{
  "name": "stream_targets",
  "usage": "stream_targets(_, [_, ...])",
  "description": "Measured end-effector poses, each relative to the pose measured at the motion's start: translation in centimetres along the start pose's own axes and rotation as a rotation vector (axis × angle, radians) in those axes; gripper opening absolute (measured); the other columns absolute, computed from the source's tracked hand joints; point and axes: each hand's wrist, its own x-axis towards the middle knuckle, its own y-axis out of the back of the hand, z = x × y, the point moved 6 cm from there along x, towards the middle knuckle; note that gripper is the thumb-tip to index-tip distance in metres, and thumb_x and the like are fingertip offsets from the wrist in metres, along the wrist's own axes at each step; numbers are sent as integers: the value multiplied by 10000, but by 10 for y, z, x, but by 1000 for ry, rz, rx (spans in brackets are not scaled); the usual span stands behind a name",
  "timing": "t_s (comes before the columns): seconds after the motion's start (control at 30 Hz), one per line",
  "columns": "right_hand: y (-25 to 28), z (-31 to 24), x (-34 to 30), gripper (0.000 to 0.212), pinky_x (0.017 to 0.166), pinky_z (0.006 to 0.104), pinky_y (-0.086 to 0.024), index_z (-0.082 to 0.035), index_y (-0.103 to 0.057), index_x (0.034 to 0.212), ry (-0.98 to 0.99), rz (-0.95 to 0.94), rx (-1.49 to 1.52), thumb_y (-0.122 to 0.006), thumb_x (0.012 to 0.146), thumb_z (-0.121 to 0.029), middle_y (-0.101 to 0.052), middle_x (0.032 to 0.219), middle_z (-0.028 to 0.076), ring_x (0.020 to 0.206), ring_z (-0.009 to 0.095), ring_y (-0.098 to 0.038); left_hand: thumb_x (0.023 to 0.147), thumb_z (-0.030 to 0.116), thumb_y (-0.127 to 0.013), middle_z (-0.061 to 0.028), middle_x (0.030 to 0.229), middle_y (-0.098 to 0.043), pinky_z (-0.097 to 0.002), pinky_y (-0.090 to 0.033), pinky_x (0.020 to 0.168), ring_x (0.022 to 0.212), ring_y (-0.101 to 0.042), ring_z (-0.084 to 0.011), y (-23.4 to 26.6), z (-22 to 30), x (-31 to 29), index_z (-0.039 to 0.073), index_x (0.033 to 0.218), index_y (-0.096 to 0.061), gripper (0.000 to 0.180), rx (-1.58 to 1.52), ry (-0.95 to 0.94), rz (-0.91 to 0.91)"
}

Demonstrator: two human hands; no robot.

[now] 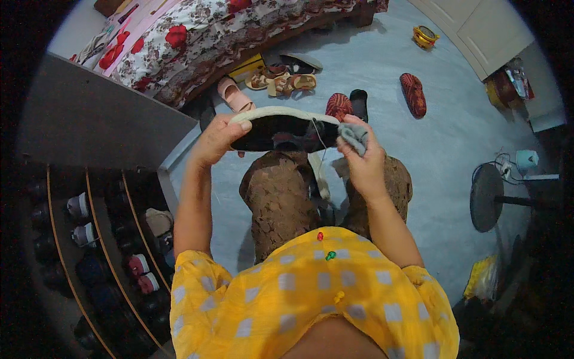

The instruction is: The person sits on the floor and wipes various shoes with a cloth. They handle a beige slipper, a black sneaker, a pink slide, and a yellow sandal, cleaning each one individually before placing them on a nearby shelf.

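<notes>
Gripping the black shoe by its left end, the left hand holds it above the knees; the right hand presses a grey cloth against its right end, open floor beyond.

One view only, from a wide fisheye camera worn on a standing person's head, looking almost straight down the front of the body. The yellow checked top fills the lower middle, very close to the lens. Both forearms rise from the lower edge toward the centre. The pale blue floor lies well below. A dark shoe rack bends along the left rim, a flowered bed along the top. Black corners ring the round picture.
</notes>
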Motion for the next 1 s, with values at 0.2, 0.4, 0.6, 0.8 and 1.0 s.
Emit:
stream_targets(0.2, [32, -2, 5, 299, 787, 242, -469, -26, -573, 1085, -107, -40, 394, -665, 839, -170, -634, 982, 39, 900, 127, -589, 796, 386, -575, 47, 616, -402, -229, -385, 489, 573, -423, -63, -12, 48, -8, 41, 742, -547, 350, 41, -171, -215])
stream_targets(0.4, [4, -5, -36, 788, 816, 227, -405, -21, -462, 1293, -417, -770, 610, -769, 678, -406, -569, 1013, -8, 900, 80, -503, 767, 388, -574, 30, 646, -445, -238, -326, 569, 635, -418, -71, -25, 67, 1, -11, 829, -597, 405, 119, -283, -381])
stream_targets(0.6, [-25, -29, -72, 939, 927, 309, -422, 10, -345, 1368, -611, -1053, 1083, -804, 575, -195, -585, 1147, 124, 1055, 218, -572, 778, 398, -576, -47, 794, -625, -228, -427, 659, 765, -553, -97, -48, 88, 12, -34, 1019, -643, 499, 26, -397, -483])
stream_targets(0.8, [0, -43, -32, 793, 940, 369, -459, 20, -428, 1290, -394, -730, 1053, -716, 565, -119, -618, 1101, 152, 1000, 254, -623, 938, 468, -435, -86, 1029, -656, -341, -533, 747, 887, -636, -192, -57, 65, 47, 23, 1088, -600, 498, -1016, -208, -177])
stream_targets(1.0, [42, -26, 19, 373, 752, 337, -431, -34, -492, 1010, -57, -485, 959, -625, 684, -155, -561, 881, 71, 815, 191, -538, 852, 318, -602, -77, 1118, -551, -340, -382, 715, 911, -512, -228, -101, -57, 75, 168, 1135, -504, 335, -919, 277, 233])
